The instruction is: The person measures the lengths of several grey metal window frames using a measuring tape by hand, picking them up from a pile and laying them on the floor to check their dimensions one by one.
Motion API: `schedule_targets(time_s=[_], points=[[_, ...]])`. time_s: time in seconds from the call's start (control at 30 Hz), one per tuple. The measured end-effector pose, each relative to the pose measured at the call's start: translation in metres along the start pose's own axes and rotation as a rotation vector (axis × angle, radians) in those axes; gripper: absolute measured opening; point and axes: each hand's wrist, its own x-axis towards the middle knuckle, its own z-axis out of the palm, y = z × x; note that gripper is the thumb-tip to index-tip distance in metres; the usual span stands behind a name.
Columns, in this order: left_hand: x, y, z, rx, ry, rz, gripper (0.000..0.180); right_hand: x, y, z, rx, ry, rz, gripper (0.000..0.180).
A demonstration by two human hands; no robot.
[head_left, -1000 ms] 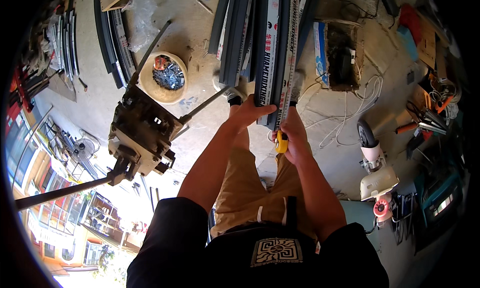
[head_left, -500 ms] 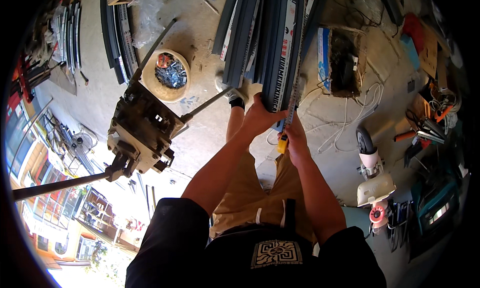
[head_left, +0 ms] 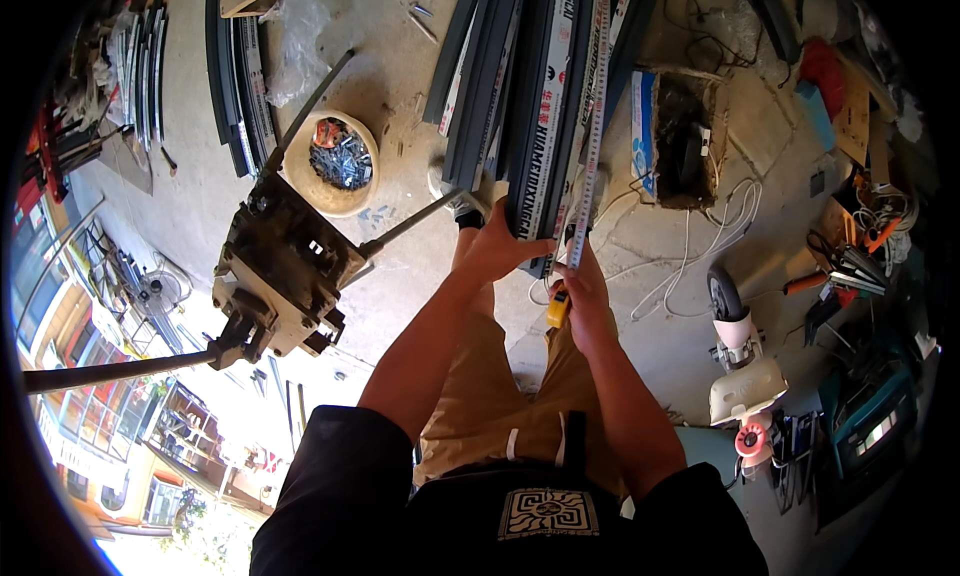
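Long dark grey metal profiles (head_left: 545, 116) with printed protective film stretch away from me, their near ends at my hands. My left hand (head_left: 495, 244) grips the near end of one profile from the left, thumb laid across it toward the right. In my right hand (head_left: 588, 288) is a yellow tape measure (head_left: 557, 309), its case hanging just below the profile ends. The pale tape blade (head_left: 598, 106) is drawn out and runs along the right side of the profiles to the far edge of view. Fingers under the profile are hidden.
A round tub (head_left: 372, 181) of small metal parts stands left of the profiles, near a dark machine (head_left: 285, 266) with long bars. To the right are a floor pit (head_left: 690, 126), a white cord (head_left: 735, 226) and a small-wheeled tool (head_left: 735, 336). More profiles (head_left: 240, 86) lie far left.
The tape blade now shows more clearly along the profiles. Both hands and the tape case have shifted slightly toward me, and the profile ends sit a little lower.
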Motion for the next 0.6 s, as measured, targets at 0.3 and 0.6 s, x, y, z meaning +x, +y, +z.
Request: schedule_targets(time_s=[0.3,0.6], points=[[0.016,-0.029,-0.015,-0.512,-0.261,0.038,0.112,-0.024,0.026,-0.07,-0.137,0.045,-0.178,0.043],[0.019,-0.037,-0.006,-0.121,-0.043,0.048,0.12,0.002,-0.048,-0.048,-0.032,0.138,-0.274,0.044]])
